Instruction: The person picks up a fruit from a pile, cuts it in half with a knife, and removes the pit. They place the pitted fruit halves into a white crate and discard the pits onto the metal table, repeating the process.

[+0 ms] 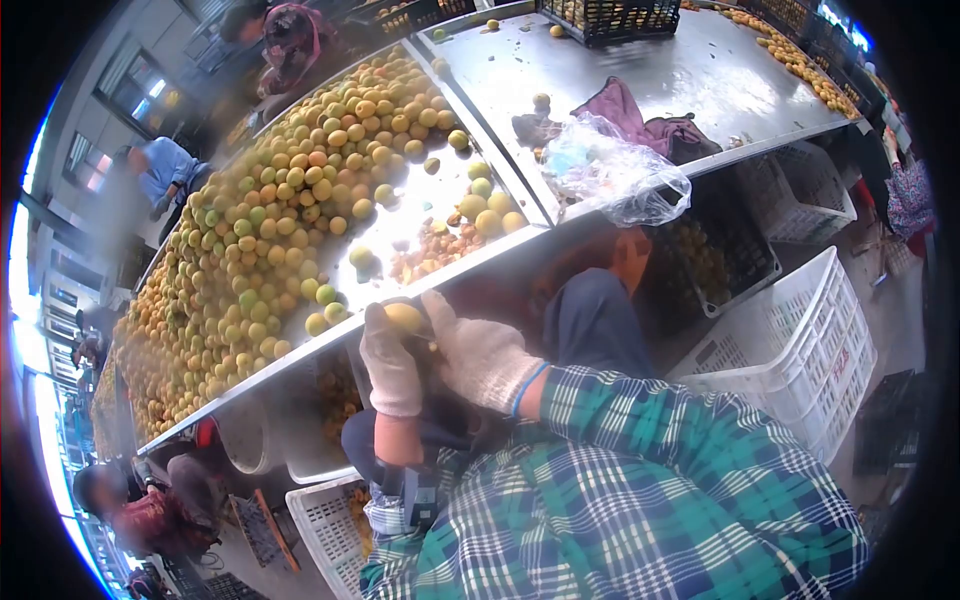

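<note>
Just below the near rim of the metal table, my gloved left hand (388, 370) is closed around a yellow apricot (405, 318). My right hand (478, 352), also in a pale knit glove, is closed against the apricot's other side, its thumb pointing up. Whether anything else sits between the fingers is hidden. On the tabletop right ahead lie a heap of brownish pits and scraps (437, 250) and several loose apricots (488, 208). A large pile of yellow, orange and green apricots (265, 230) spreads to the left.
A metal divider (485, 135) separates the pile from another tabletop with a plastic bag (620, 175), dark red cloth (625, 115) and black crate (610, 18). White crates (800, 350) stand lower right; another crate (325, 530) is by my left side. Other people work at left.
</note>
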Available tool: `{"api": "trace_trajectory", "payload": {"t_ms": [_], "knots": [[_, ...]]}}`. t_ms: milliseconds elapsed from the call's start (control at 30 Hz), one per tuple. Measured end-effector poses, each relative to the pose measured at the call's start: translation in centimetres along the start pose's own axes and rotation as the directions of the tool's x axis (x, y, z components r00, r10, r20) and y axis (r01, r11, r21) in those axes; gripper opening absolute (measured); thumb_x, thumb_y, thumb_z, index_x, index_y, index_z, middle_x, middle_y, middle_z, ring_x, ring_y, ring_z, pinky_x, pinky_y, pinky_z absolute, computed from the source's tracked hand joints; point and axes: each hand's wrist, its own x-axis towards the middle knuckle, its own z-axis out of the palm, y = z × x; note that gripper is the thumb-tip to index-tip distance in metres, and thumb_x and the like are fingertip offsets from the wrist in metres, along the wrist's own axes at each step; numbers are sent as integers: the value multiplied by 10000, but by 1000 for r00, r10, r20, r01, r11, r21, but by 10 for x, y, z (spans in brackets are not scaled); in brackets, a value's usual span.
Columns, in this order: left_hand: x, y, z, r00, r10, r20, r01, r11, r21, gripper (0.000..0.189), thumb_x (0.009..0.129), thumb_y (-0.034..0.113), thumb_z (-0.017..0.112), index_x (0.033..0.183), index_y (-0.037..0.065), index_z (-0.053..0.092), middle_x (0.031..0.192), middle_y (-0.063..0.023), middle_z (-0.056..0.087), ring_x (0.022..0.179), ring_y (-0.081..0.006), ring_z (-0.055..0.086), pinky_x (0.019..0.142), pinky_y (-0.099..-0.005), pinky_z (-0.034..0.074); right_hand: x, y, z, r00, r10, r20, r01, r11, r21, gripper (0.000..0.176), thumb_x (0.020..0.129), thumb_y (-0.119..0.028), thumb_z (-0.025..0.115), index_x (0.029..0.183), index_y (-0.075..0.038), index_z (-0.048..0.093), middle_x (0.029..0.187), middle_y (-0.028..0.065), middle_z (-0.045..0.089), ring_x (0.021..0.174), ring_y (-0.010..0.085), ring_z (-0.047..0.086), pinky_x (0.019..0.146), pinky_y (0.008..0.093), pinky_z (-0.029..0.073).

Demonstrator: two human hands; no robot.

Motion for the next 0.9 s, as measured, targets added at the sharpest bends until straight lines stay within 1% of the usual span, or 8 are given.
{"api": "trace_trajectory", "payload": {"t_ms": [167, 233, 300, 467, 533, 700, 800, 900], "knots": [[0, 11, -5, 964, 204, 171, -258, 876, 407, 426, 962, 428, 519, 986, 16, 622, 767, -49, 635, 664, -126, 586, 626, -281, 484, 2, -2, -9, 995, 100, 4, -100, 995, -19, 553, 839, -238, 603, 1310, -62, 372, 894, 153, 670, 837, 344, 672, 677, 488, 527], [-6, 26, 0, 975, 90, 201, -161, 914, 372, 497, 943, 462, 543, 997, -26, 622, 811, -103, 639, 742, -174, 593, 713, -321, 492, 5, 6, -1, 989, 27, -144, -29, 1000, -11, 484, 807, -233, 625, 1235, -95, 445, 937, 149, 655, 874, 339, 665, 698, 478, 529], [-3, 26, 2, 953, 169, 250, -283, 791, 543, 413, 900, 375, 642, 992, -27, 625, 784, -92, 647, 720, -154, 604, 694, -295, 500, 12, 16, 9, 989, -17, -146, 12, 999, -36, 412, 783, -228, 633, 1155, -112, 501, 967, 148, 644, 886, 338, 659, 716, 464, 531], [-9, 24, 15, 957, 130, 258, -252, 813, 525, 359, 871, 300, 693, 996, -30, 627, 796, -78, 653, 728, -132, 605, 692, -274, 504, 19, 38, 22, 923, -153, -353, 158, 987, -16, 330, 768, -211, 628, 1079, -128, 551, 942, 138, 634, 847, 334, 653, 701, 452, 527], [-14, 15, 20, 981, 107, 161, -149, 950, 275, 361, 866, 299, 705, 997, -29, 629, 806, -64, 653, 729, -121, 597, 686, -266, 502, 17, 42, 18, 885, -184, -428, 212, 977, 18, 284, 774, -197, 613, 1047, -128, 572, 933, 136, 634, 843, 340, 645, 704, 457, 523], [-10, 20, 9, 959, 80, 272, -193, 888, 417, 366, 861, 307, 716, 989, -26, 634, 812, -52, 650, 734, -111, 588, 692, -260, 500, 24, 53, 28, 890, -298, -346, 317, 948, -1, 221, 781, -197, 608, 988, -119, 596, 917, 145, 647, 867, 340, 646, 724, 448, 529], [-12, 29, 4, 942, 60, 331, -225, 845, 486, 365, 852, 309, 725, 969, -26, 640, 808, -53, 649, 736, -111, 589, 696, -261, 500, 19, 50, 17, 942, -320, -102, 310, 945, -104, 269, 769, -181, 612, 1021, -89, 602, 903, 146, 662, 871, 336, 654, 720, 452, 536], [-16, 32, 5, 946, 23, 323, -173, 879, 444, 403, 840, 361, 728, 936, -21, 648, 800, -61, 648, 736, -121, 593, 702, -266, 497, 5, 31, -7, 984, -175, -16, 175, 984, 8, 260, 757, -162, 616, 1006, -88, 606, 888, 148, 669, 895, 335, 653, 740, 457, 532]]}}
